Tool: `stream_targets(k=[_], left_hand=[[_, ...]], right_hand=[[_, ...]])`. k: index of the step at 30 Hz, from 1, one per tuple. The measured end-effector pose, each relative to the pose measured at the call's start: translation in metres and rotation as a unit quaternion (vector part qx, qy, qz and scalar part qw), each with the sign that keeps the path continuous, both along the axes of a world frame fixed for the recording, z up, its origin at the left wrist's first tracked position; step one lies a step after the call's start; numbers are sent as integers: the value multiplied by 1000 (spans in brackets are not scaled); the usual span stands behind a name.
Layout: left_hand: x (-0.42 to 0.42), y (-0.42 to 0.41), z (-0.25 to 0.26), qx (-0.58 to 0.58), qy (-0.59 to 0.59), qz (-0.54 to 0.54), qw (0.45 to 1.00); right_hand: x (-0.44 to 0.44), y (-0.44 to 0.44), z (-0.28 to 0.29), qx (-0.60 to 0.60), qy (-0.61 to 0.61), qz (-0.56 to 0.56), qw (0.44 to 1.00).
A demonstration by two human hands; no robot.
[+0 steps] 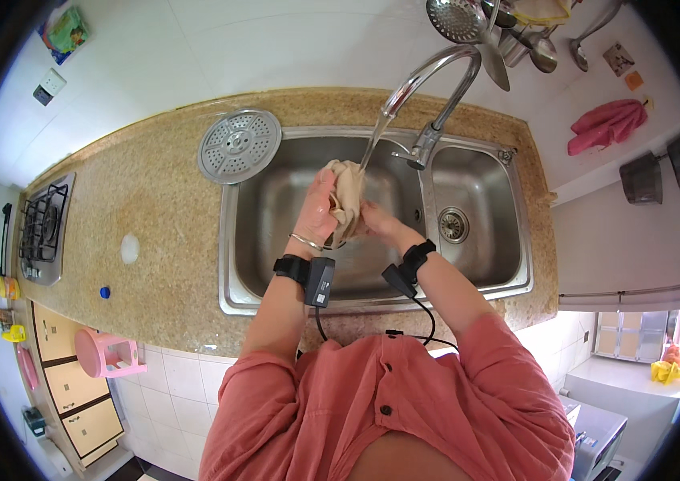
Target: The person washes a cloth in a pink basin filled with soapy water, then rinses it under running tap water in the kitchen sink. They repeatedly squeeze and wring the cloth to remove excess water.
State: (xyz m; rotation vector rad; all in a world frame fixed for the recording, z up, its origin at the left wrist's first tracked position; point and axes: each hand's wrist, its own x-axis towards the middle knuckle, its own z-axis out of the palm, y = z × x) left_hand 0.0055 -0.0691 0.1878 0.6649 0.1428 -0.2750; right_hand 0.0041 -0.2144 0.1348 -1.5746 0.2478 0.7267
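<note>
A wet beige cloth is bunched between my two hands, over the large left basin of a stainless steel double sink. My left hand grips it from the left side, thumb up along its edge. On the other side my right hand holds its lower right part; most of those fingers are hidden behind the cloth. Water runs from the chrome gooseneck faucet onto the cloth's upper right edge.
A round perforated metal steamer plate overlaps the sink's upper left corner. The smaller basin lies to the right. Leftward on the stone counter are a blue cap, a whitish round item and a gas hob. Utensils hang above.
</note>
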Motion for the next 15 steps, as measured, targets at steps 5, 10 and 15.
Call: stream_targets(k=[5, 10, 15], left_hand=[[1, 0, 3, -29, -12, 32, 999], [9, 20, -11, -12, -7, 41, 999], [13, 32, -38, 37, 61, 69, 995]], right_hand=[[-3, 11, 2, 51, 10, -48, 997], [28, 15, 24, 109, -81, -132, 982], [49, 23, 56, 103, -154, -78, 980]])
